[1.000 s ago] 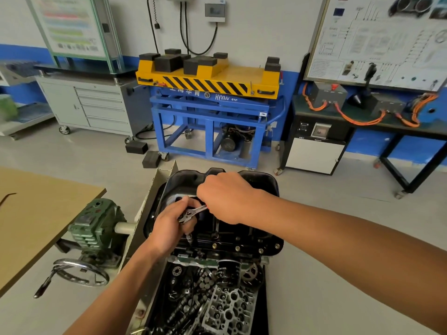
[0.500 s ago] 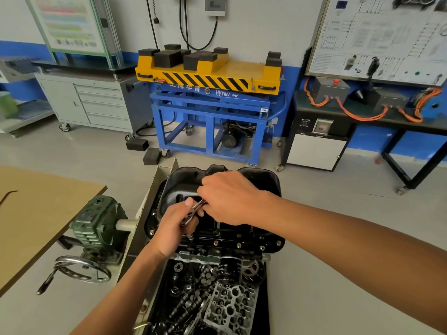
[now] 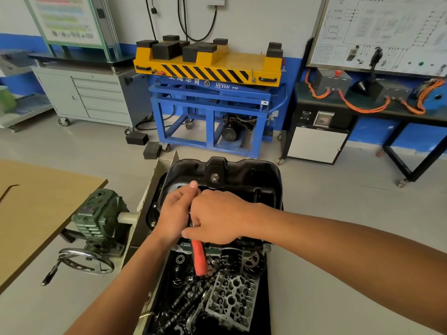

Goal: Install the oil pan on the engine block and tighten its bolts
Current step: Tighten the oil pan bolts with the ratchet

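Floor (image 3: 338, 194) of smooth pale grey, white wall behind with a blue band. Along the wall: grey drawer cabinet (image 3: 96, 97) on castors, blue steel lift (image 3: 210, 112) with yellow top and black-yellow stripes, black rubber blocks (image 3: 167, 50) standing on it. At right, white wiring board (image 3: 377, 32) above a dark bench, with orange cables (image 3: 362, 108) looping over it. At left, brown wooden tabletop (image 3: 36, 201), and just beside it a green cast gearbox (image 3: 96, 216) with chromed handwheel (image 3: 84, 259).

Oil pan (image 3: 242, 175) in the middle, seated on the block (image 3: 254, 245), with only a thin strip of the block showing under the near flange. Black, glossy, with rounded corners and a silver drain plug (image 3: 214, 177) on the far wall.

Both forearms bare, reaching forward over the near flange. Right hand (image 3: 217, 218) knuckles up, fingers curled tightly round a wrench (image 3: 199, 259), with its red grip sticking out under the palm. Left hand (image 3: 174, 213) touching the right one, thumb raised straight, fingers turned in toward the wrench head and covered by the right hand; impossible to tell whether gripping anything.

Below the hands, black tray (image 3: 264, 298) full of loose dark metal parts. Among them a black round filter (image 3: 231, 258) and a bright aluminium cylinder head (image 3: 232, 298) with many round holes.
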